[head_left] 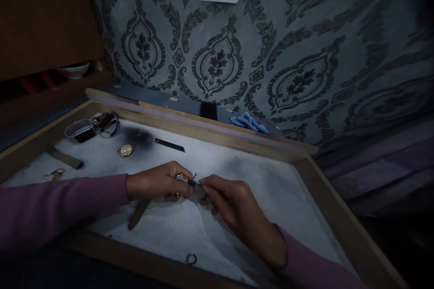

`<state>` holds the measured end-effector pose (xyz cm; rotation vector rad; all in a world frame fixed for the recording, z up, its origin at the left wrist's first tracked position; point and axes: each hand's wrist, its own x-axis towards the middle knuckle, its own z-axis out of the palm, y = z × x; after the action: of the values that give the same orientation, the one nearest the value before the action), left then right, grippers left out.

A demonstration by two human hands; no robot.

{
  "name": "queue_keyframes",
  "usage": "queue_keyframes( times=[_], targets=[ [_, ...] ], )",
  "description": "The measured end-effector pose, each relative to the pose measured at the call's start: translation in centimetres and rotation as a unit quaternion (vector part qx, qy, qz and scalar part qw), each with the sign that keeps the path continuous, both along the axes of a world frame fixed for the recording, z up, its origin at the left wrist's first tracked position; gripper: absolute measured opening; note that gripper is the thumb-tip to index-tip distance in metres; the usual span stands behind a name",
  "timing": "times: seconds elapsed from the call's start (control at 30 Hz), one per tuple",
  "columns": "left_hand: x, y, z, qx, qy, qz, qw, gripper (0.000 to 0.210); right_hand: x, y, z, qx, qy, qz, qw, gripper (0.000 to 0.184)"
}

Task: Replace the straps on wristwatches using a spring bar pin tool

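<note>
Near the middle of the tray, my left hand (166,183) is closed around a wristwatch (182,178) with a round, gold-toned case. A brown watch strap (139,213) trails below that hand; whether it joins the case is hidden by my fingers. My right hand (232,198) is closed just right of the watch, its thumb and fingers pinching a small, slim item against the watch's side. A dark end and a pale metallic bit show between the hands, but the item's kind is unclear. Both hands nearly touch.
A wood-rimmed tray (325,207) with a white base surrounds the work. Inside lie a smartwatch (84,134), strapped watches (107,125), a gold watch case (125,150), a loose strap (64,156), a dark blade (169,145) and a black ring (191,259). A blue cloth (249,122) sits behind.
</note>
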<state>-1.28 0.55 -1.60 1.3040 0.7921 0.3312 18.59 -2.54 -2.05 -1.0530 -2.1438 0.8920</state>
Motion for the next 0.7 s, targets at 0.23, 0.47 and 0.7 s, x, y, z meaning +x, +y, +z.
queue_keyframes(
  times=[0.23, 0.47, 0.7],
  targets=[
    [-0.11, -0.04, 0.05, 0.014, 0.022, -0.012, 1.0, 0.013, -0.07, -0.15, -0.06, 0.007, 0.005, 0.005, 1.0, 0.025],
    [-0.24, -0.07, 0.07, 0.026, 0.023, -0.015, 0.999, 0.015, 0.02, -0.22, -0.33, 0.006, 0.014, 0.005, 1.0, 0.027],
    [-0.33, -0.11, 0.09, 0.021, 0.021, -0.022, 0.999, 0.013, -0.06, -0.27, 0.06, 0.009, -0.003, 0.001, 1.0, 0.03]
  ],
)
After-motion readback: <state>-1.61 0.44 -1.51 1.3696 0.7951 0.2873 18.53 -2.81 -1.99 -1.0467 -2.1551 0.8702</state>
